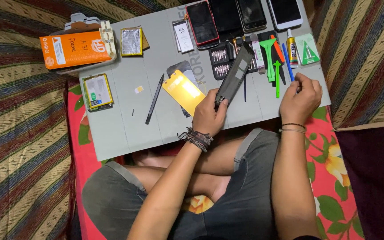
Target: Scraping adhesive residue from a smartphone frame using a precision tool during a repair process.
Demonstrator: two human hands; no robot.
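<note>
My left hand point(208, 114) grips the lower end of a dark phone body point(235, 74), held tilted above the grey work board point(125, 124). My right hand point(299, 98) rests on the board's right edge, fingers curled at the lower ends of a blue tool point(287, 61) and a green tool point(277, 76); whether it grips one I cannot tell. A yellow phone back panel point(184, 90) lies just left of my left hand. A dark spudger point(154, 98) lies further left.
Several phones point(202, 22) line the board's far edge. A screwdriver bit set point(220, 62), glue tube point(292, 46), green triangular pick card point(308, 49), two batteries point(97, 91), an orange box point(75, 49) and a foil-backed part point(131, 41) lie around. Striped cloth surrounds the board.
</note>
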